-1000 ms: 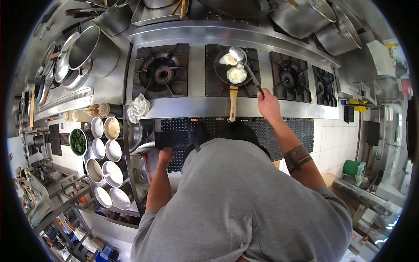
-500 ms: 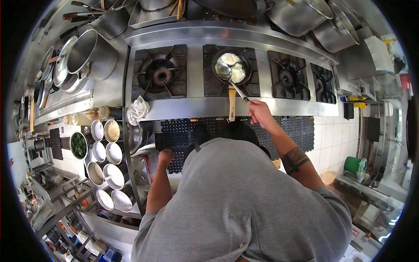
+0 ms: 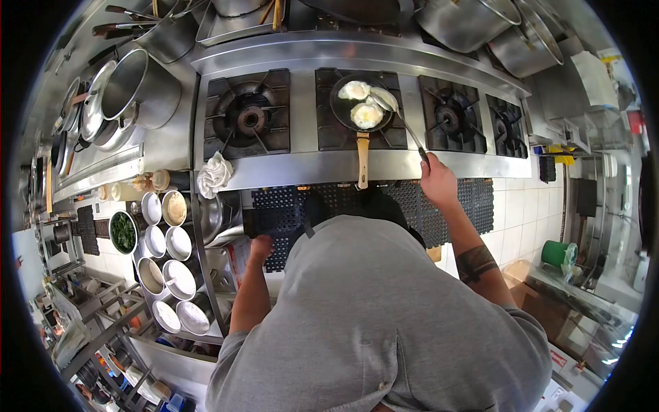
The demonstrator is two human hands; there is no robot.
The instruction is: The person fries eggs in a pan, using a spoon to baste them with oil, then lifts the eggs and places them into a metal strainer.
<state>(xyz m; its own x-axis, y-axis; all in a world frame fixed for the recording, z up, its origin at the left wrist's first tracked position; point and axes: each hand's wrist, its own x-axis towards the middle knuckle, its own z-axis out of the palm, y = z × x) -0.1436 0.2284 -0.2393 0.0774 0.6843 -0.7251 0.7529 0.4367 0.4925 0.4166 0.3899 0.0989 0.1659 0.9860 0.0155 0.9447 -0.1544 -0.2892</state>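
My right hand (image 3: pixel 438 177) is closed round the dark handle of a metal spoon (image 3: pixel 410 129), just in front of the stove. The spoon's bowl is at the right side of a black frying pan (image 3: pixel 345 113), touching the eggs. White cooked eggs (image 3: pixel 366 115) lie in the pan, which rests on a burner grate. Its wooden handle (image 3: pixel 363 163) points toward me and nothing holds it. My left hand (image 3: pixel 261 246) hangs low beside my body, left of the floor mat; its fingers are too indistinct to make out.
Other burners (image 3: pixel 251 119) flank the pan. A crumpled white cloth (image 3: pixel 216 174) lies on the stove's front left edge. White tubs (image 3: pixel 180 279) and a pot of chopped greens (image 3: pixel 123 232) stand at the left. Large pots (image 3: pixel 142 89) stand back left, others (image 3: pixel 467 25) back right.
My right hand has moved right and slightly back toward me. The spoon has swung from the pan's left side to its right. The eggs have shifted in the pan.
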